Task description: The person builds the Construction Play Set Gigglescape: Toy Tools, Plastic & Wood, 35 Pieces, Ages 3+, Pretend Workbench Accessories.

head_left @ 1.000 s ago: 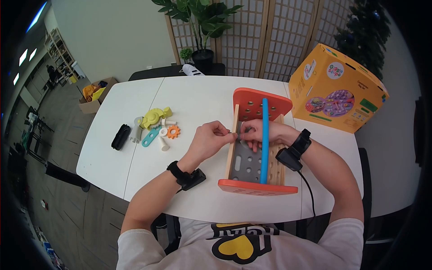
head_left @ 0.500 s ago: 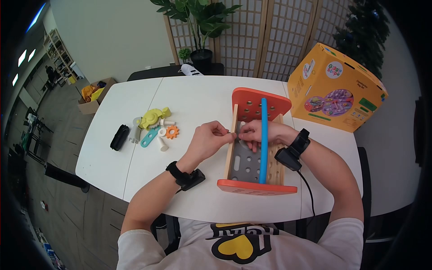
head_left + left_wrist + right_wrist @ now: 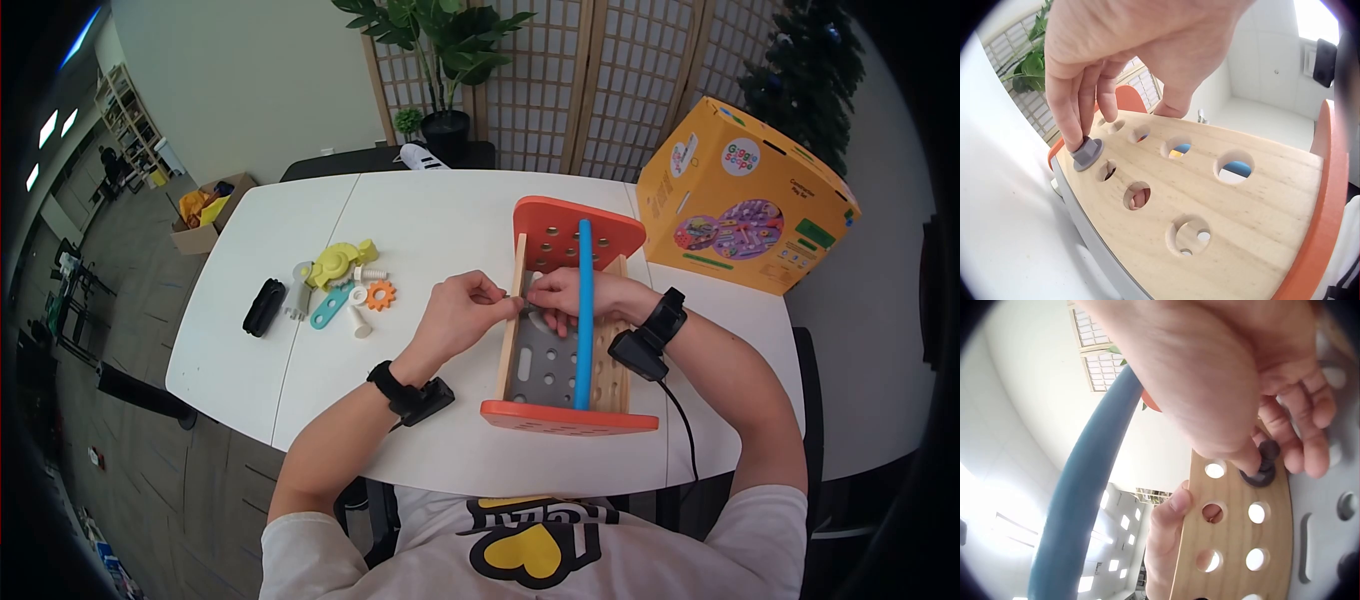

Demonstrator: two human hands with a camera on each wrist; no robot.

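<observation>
A toy toolbox (image 3: pixel 570 418) with orange ends, wooden side panels and a blue bar (image 3: pixel 585 340) stands before me. My left hand (image 3: pixel 462 312) is at its left wooden panel (image 3: pixel 1235 212). The fingertips touch a grey hex-headed bolt (image 3: pixel 1087 154) in a hole on the outer face, while the thumb rests on the panel's top edge. Inside the box, under the bar, my right hand (image 3: pixel 598 296) pinches a dark grey nut (image 3: pixel 1256 479) around the bolt's protruding end, against the inner face. The right hand's other fingers hang loosely above the grey perforated base (image 3: pixel 1319 506).
To the left lie a yellow toy piece (image 3: pixel 338 264), a teal strip (image 3: pixel 330 307), an orange gear (image 3: pixel 381 295), white screws (image 3: pixel 358 322), and a black case (image 3: pixel 263 307). A yellow box (image 3: pixel 745 200) stands at the back right. A cable (image 3: pixel 690 430) hangs from the right wrist camera.
Both hands stay at the same panel hole, with only slight finger movement. The whole head view has shifted slightly.
</observation>
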